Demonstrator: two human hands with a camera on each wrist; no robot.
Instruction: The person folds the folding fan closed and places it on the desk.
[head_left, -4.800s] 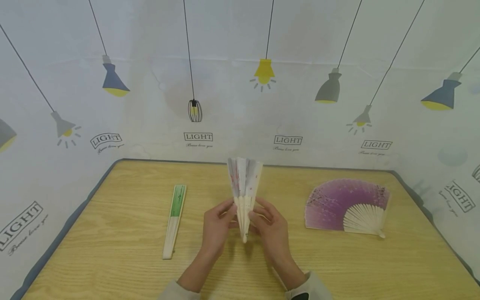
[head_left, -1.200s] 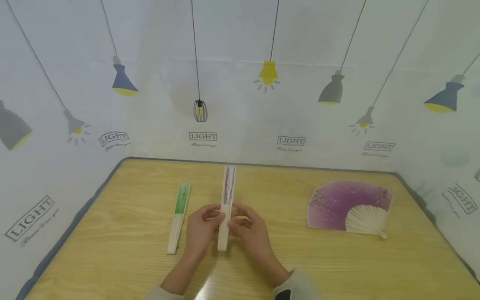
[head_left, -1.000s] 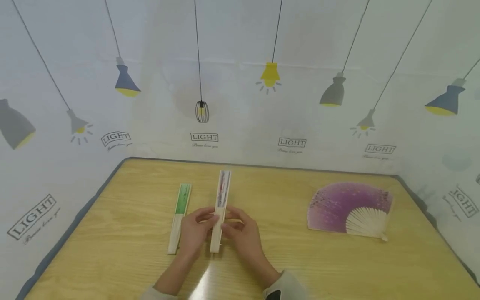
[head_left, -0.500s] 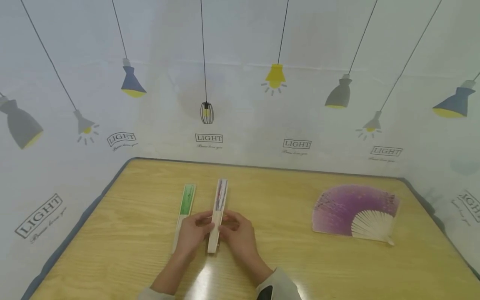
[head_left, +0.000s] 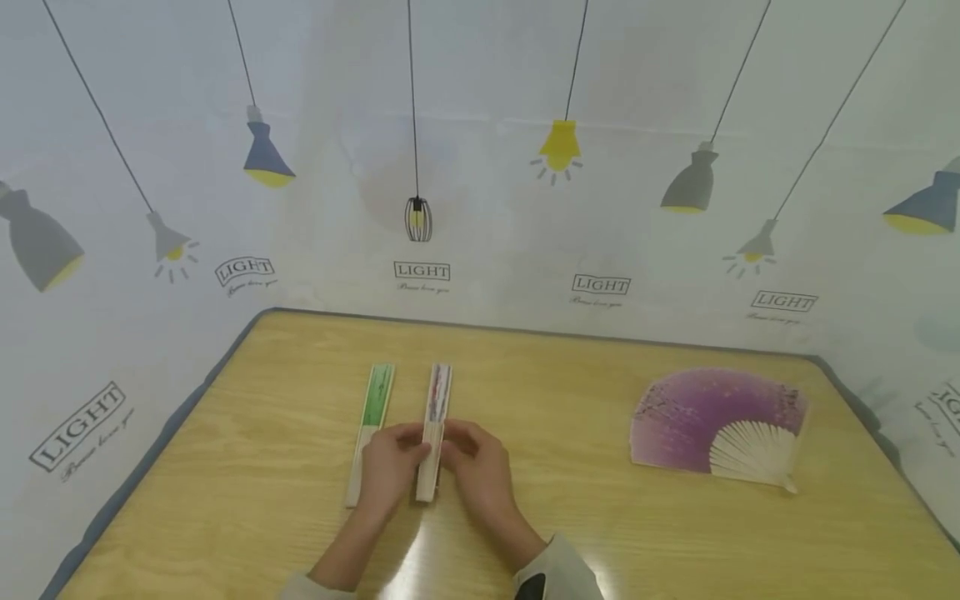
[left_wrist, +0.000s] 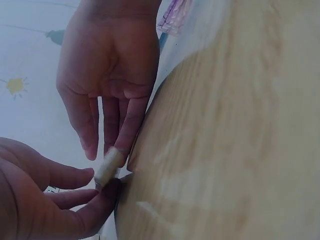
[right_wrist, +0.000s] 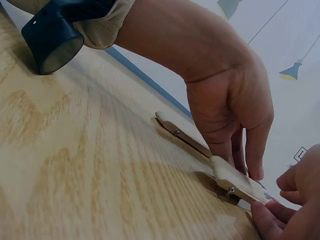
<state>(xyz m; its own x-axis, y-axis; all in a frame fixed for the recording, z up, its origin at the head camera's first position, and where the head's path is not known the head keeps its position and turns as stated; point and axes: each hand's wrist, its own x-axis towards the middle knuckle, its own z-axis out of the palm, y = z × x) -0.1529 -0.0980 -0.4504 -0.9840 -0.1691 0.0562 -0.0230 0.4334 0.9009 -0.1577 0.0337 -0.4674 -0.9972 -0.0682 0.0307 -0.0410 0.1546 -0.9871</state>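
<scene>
A folded hand fan [head_left: 433, 433] with a pale floral leaf and light wooden ribs lies between my two hands, low over the table. On its left side my left hand [head_left: 390, 467] pinches it with thumb and fingers. My right hand [head_left: 482, 471] holds the opposite edge, its fingertips [right_wrist: 265, 220] against the ribs in the right wrist view. Just left of it lies a folded green fan [head_left: 377, 396], its ribs partly hidden behind my left hand. The riveted end of the held fan [left_wrist: 107, 167] shows in the left wrist view; whether it touches the table is unclear.
A spread purple fan [head_left: 697, 421] lies at the right of the wooden table [head_left: 570, 533]. Behind and at both sides stands a white cloth backdrop [head_left: 495, 217] printed with lamps. A dark device [right_wrist: 55, 45] sits on my left wrist.
The floral fan was partly spread earlier and is now folded. Both hands have carried it left and lowered it beside the green fan. The camera view has shifted slightly.
</scene>
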